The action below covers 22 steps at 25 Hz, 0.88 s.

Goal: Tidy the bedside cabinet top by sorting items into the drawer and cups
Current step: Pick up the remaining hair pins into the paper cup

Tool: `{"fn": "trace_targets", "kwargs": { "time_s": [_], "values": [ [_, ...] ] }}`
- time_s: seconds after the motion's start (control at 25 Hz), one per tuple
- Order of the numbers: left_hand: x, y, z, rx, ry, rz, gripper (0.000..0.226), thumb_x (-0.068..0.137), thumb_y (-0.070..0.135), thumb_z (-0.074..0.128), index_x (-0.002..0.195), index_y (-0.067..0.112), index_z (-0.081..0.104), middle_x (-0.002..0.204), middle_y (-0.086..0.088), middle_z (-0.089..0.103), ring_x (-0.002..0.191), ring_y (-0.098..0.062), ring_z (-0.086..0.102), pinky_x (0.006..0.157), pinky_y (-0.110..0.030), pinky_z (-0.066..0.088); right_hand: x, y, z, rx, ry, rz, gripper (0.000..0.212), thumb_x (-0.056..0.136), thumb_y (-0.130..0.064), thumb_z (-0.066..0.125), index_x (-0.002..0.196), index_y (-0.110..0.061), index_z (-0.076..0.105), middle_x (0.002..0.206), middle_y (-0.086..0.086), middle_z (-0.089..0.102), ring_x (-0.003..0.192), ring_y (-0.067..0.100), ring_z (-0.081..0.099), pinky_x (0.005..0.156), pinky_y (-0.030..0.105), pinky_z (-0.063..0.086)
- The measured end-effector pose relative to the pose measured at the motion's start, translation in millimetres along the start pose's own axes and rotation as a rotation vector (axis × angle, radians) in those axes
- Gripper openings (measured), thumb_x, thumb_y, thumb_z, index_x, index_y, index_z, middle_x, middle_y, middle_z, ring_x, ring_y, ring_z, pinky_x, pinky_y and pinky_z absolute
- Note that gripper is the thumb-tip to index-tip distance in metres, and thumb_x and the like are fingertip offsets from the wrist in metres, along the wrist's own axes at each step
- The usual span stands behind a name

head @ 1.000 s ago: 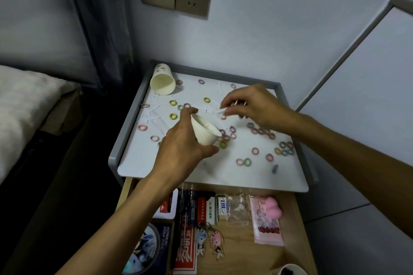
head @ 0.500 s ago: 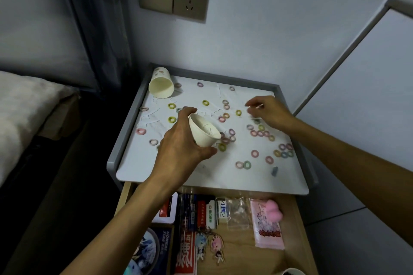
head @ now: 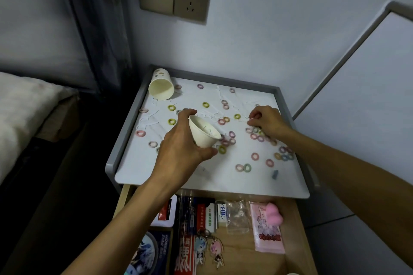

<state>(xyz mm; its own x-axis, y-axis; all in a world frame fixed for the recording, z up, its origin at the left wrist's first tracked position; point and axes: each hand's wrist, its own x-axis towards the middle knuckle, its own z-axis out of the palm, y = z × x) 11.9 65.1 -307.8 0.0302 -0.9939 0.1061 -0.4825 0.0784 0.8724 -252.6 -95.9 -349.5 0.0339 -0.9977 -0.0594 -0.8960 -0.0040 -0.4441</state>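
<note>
My left hand (head: pixel 181 152) grips a white paper cup (head: pixel 204 131) tilted to the right above the middle of the white cabinet top (head: pixel 169 169). Something thin lies inside the cup. My right hand (head: pixel 267 120) is at the back right of the top, fingers curled down, pinching a thin white stick-like item (head: pixel 248 122) I cannot identify. Several small coloured hair rings (head: pixel 243 167) and thin white sticks (head: pixel 149 119) lie scattered over the top. A second paper cup (head: pixel 161 87) lies on its side at the back left corner. The wooden drawer (head: pixel 297 230) below stands open.
The drawer holds a pink tissue pack (head: pixel 267 230) with a pink sponge (head: pixel 273 213) on it, a clear bag (head: pixel 238 215), small boxes (head: pixel 206 219), keychain figures (head: pixel 209 250) and a blue box (head: pixel 152 252). A grey raised rim (head: pixel 125 134) edges the top. A bed (head: pixel 24 105) lies left; a wall socket (head: pixel 192 0) above.
My right hand moved from beside the cup's mouth back to the right rear of the top and lowered onto the surface. The left hand and cup barely shifted.
</note>
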Motion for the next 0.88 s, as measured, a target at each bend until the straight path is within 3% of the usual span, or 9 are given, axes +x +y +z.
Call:
{"fn": "trace_targets", "kwargs": {
  "time_s": [0.24, 0.44, 0.6, 0.76, 0.88],
  "values": [
    [-3, 2, -2, -0.008, -0.002, 0.008, 0.086, 0.067, 0.027, 0.087, 0.136, 0.030, 0.035, 0.112, 0.008, 0.052, 0.095, -0.017, 0.057, 0.071, -0.023, 0.044, -5, 11, -22, 0.001, 0.054, 0.025, 0.011, 0.084, -0.015, 0.074, 0.093, -0.009, 0.073, 0.086, 0.004, 0.068, 0.071, 0.011, 0.058, 0.057, 0.012, 0.040],
    [-3, 3, -2, -0.010, -0.001, 0.009, 0.086, 0.067, 0.027, 0.087, 0.135, 0.030, 0.035, 0.113, 0.007, 0.053, 0.095, -0.017, 0.056, 0.071, -0.024, 0.043, -5, 10, -24, -0.199, 0.002, -0.063, 0.028, 0.085, -0.031, 0.073, 0.106, -0.013, 0.071, 0.112, 0.004, 0.065, 0.097, 0.018, 0.060, 0.079, 0.026, 0.043],
    [-1, 2, -2, -0.009, 0.001, 0.002, 0.087, 0.067, 0.029, 0.087, 0.136, 0.030, 0.034, 0.113, 0.008, 0.052, 0.096, -0.016, 0.055, 0.070, -0.023, 0.043, 1, -16, -6, -0.239, -0.023, -0.098, 0.034, 0.083, -0.028, 0.076, 0.111, -0.009, 0.068, 0.112, 0.008, 0.066, 0.101, 0.024, 0.062, 0.088, 0.034, 0.050],
    [0, 2, -3, -0.011, -0.004, -0.001, 0.088, 0.067, 0.028, 0.087, 0.136, 0.030, 0.034, 0.115, 0.007, 0.052, 0.097, -0.016, 0.055, 0.074, -0.025, 0.045, 13, -28, 1, -0.287, -0.046, -0.002, 0.020, 0.082, -0.019, 0.077, 0.098, -0.007, 0.074, 0.100, 0.013, 0.073, 0.090, 0.027, 0.067, 0.084, 0.035, 0.054],
    [0, 2, -4, -0.014, -0.007, 0.000, 0.087, 0.067, 0.028, 0.087, 0.136, 0.030, 0.034, 0.114, 0.007, 0.053, 0.097, -0.017, 0.056, 0.074, -0.026, 0.047, 12, -28, 5, -0.314, -0.073, 0.027, 0.022, 0.088, -0.022, 0.071, 0.103, -0.005, 0.072, 0.103, 0.015, 0.072, 0.092, 0.029, 0.066, 0.081, 0.033, 0.051]
  ]
}}
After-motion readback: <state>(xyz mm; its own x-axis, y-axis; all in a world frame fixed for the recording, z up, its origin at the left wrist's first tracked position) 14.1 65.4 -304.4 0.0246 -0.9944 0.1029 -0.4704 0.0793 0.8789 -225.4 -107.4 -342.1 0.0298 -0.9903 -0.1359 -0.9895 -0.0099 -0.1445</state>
